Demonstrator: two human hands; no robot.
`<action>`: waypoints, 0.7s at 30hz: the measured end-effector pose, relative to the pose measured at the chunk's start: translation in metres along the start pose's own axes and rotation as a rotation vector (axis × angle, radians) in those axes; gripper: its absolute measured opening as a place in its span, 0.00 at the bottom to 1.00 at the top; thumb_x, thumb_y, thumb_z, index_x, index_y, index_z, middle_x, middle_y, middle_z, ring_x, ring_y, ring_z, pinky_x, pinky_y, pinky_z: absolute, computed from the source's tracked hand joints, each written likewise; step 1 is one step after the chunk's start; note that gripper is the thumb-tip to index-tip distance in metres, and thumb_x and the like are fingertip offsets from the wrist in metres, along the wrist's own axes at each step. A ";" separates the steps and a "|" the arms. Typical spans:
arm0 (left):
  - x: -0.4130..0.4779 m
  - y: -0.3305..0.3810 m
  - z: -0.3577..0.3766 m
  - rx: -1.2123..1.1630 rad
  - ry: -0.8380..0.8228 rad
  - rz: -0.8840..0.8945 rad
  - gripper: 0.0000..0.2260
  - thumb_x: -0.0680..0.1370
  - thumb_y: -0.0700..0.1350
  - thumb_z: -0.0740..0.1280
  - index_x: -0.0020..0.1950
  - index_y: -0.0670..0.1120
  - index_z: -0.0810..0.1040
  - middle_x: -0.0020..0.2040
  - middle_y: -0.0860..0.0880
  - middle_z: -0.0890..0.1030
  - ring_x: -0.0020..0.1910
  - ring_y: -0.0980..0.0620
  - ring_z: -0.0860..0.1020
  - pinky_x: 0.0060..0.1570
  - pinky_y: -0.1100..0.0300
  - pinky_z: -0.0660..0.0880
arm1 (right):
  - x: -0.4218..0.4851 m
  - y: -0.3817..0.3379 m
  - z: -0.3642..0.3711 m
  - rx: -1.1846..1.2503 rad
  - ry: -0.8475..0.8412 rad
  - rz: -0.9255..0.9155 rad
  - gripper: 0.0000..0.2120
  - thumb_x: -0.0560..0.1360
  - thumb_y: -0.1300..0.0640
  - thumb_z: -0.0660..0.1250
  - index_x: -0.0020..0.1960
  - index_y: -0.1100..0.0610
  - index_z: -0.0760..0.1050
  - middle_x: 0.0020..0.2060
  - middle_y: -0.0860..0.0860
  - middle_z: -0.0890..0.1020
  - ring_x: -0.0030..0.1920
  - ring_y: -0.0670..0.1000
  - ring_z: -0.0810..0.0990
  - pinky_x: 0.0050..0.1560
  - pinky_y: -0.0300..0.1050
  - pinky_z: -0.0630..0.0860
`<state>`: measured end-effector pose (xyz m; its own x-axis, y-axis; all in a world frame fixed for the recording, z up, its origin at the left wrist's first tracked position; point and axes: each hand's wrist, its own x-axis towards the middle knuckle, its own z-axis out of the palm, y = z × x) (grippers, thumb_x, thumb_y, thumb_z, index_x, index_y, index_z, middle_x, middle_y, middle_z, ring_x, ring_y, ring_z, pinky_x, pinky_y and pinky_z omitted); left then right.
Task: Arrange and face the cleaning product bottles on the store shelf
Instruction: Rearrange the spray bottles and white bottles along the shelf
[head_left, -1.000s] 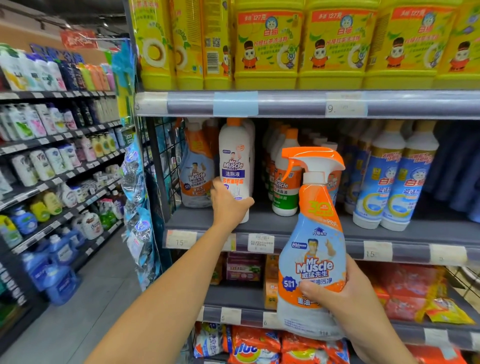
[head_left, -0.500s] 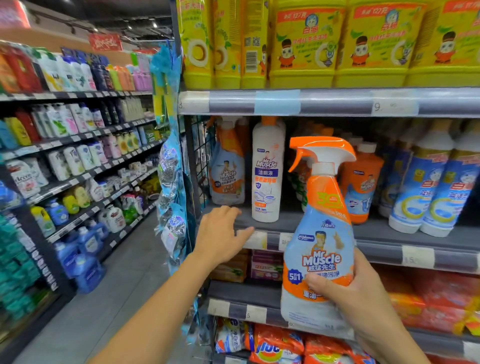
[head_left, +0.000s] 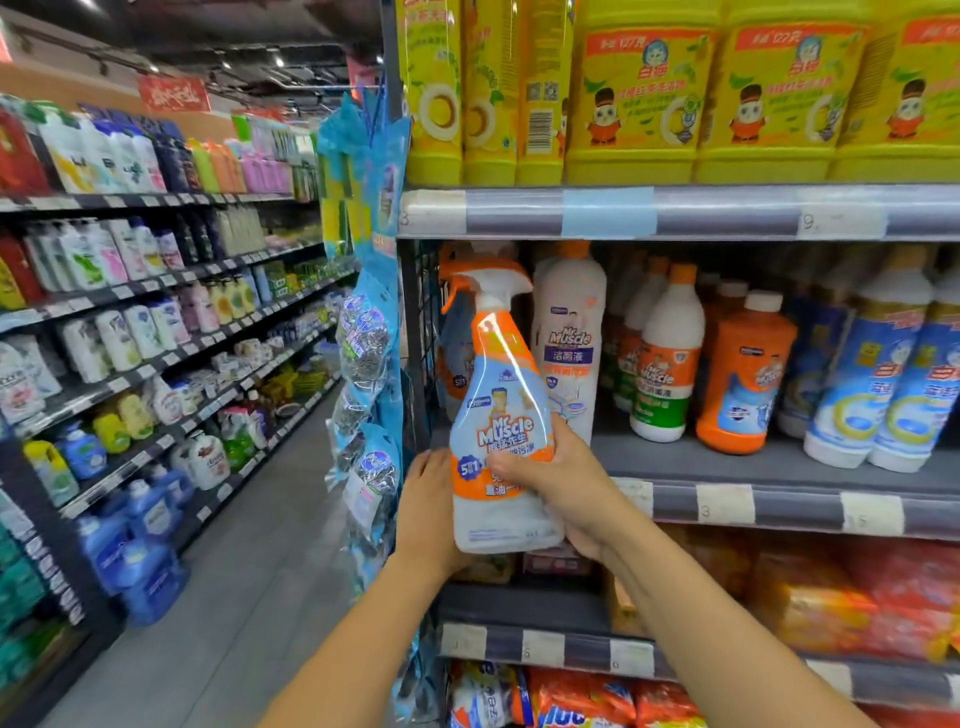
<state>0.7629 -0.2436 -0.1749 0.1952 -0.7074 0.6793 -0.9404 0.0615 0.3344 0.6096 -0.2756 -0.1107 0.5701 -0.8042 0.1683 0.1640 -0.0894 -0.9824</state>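
In right hand (head_left: 563, 491), spray bottle (head_left: 497, 400)

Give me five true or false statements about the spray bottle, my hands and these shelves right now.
1. The right hand grips the Mr Muscle spray bottle around its lower body. True.
2. The spray bottle stands on the middle shelf. False: it is held in the air in front of that shelf's left end.
3. The left hand is at the bottle's lower left side. True.
4. The bottle's trigger head is blue. False: it is orange.
5. Yellow bottles stand on the shelf above. True.
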 end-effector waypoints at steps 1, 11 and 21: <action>-0.001 -0.001 0.000 0.000 -0.040 -0.028 0.18 0.65 0.50 0.70 0.52 0.43 0.79 0.46 0.43 0.81 0.46 0.40 0.80 0.52 0.46 0.77 | 0.007 -0.001 0.003 0.010 0.017 -0.004 0.22 0.69 0.64 0.75 0.61 0.56 0.74 0.52 0.57 0.85 0.52 0.57 0.84 0.54 0.56 0.80; 0.002 -0.005 0.011 0.154 -0.072 0.032 0.20 0.70 0.58 0.71 0.59 0.53 0.77 0.51 0.49 0.83 0.51 0.46 0.78 0.56 0.50 0.75 | 0.052 0.007 0.009 -0.142 0.185 -0.076 0.24 0.65 0.56 0.79 0.58 0.56 0.76 0.50 0.53 0.86 0.50 0.53 0.85 0.54 0.58 0.81; -0.001 -0.004 0.003 0.297 -0.185 0.089 0.26 0.68 0.58 0.72 0.62 0.46 0.78 0.56 0.46 0.83 0.58 0.43 0.77 0.66 0.47 0.70 | 0.071 0.005 0.021 -0.165 0.238 -0.134 0.23 0.65 0.57 0.79 0.58 0.55 0.76 0.51 0.52 0.85 0.49 0.51 0.85 0.52 0.55 0.82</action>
<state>0.7662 -0.2456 -0.1788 0.0809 -0.8254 0.5587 -0.9966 -0.0595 0.0564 0.6678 -0.3213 -0.1022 0.3445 -0.8921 0.2923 0.0810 -0.2820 -0.9560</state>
